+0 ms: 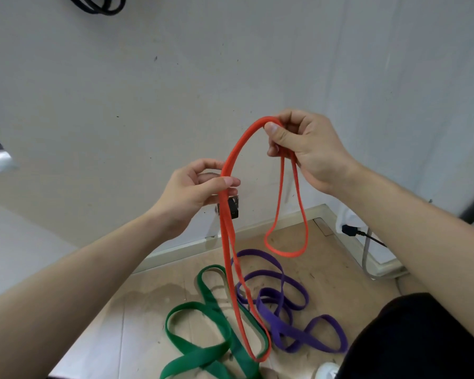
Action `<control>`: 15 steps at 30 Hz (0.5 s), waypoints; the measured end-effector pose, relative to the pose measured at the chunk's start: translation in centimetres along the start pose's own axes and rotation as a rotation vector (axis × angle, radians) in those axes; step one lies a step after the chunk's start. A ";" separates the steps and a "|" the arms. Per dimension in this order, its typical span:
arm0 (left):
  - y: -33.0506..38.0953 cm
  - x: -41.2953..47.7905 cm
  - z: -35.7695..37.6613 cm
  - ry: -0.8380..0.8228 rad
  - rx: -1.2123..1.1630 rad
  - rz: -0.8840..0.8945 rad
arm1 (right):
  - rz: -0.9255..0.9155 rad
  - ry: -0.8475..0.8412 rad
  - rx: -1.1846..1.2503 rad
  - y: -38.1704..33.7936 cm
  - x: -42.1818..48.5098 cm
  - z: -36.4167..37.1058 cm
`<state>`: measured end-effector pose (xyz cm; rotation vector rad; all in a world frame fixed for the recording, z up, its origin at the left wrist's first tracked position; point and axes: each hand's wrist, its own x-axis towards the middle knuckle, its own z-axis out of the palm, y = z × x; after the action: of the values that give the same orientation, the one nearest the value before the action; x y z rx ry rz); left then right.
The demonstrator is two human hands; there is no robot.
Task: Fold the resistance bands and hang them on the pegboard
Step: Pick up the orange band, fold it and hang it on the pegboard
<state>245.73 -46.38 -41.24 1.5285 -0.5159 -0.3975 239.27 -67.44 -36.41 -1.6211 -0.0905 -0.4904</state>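
I hold a thin orange resistance band (231, 160) up in front of a white wall. My right hand (301, 149) pinches its top bend, and a short loop hangs below that hand. My left hand (200, 187) grips the doubled strands lower down, from where a long loop drops to the floor. A wide green band (200, 351) and a purple band (282, 321) lie tangled on the wooden floor below. A black band (99, 5) hangs at the top left edge. The pegboard itself is out of view.
A small black fitting (231, 209) sits on the wall behind the orange band. A black plug and cable (352, 231) lie at the right by the baseboard. A white shoe tip (327, 372) and dark clothing (411, 340) show at the bottom right.
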 end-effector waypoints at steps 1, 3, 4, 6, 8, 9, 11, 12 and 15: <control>0.0 0.1 -0.1 0.008 -0.018 -0.002 | 0.007 0.011 0.001 0.2 0.1 -0.2; -0.1 0.2 -0.2 0.011 -0.020 -0.008 | 0.022 0.025 -0.007 0.5 0.3 -0.7; -0.1 0.2 -0.3 0.010 -0.014 -0.013 | 0.030 0.025 -0.018 0.7 0.4 -0.9; -0.2 0.3 -0.3 0.010 -0.007 -0.024 | 0.043 0.020 -0.038 1.1 0.5 -1.2; -0.2 0.2 -0.3 0.012 -0.015 -0.033 | 0.057 0.013 -0.045 1.4 0.6 -1.6; -0.2 0.2 -0.3 0.012 -0.021 -0.034 | 0.075 0.001 -0.046 1.5 0.7 -1.8; -0.1 0.2 -0.4 0.016 -0.038 -0.032 | 0.146 -0.063 -0.084 1.9 0.6 -2.4; 0.0 0.2 -0.4 0.019 -0.049 -0.030 | 0.187 -0.123 -0.142 2.0 0.5 -2.7; 0.1 0.2 -0.2 0.004 -0.055 -0.016 | 0.245 -0.353 -0.325 2.2 -0.3 -2.1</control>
<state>246.00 -46.32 -41.15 1.4807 -0.4859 -0.4172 239.19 -69.67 -38.51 -1.9944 -0.0769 -0.0247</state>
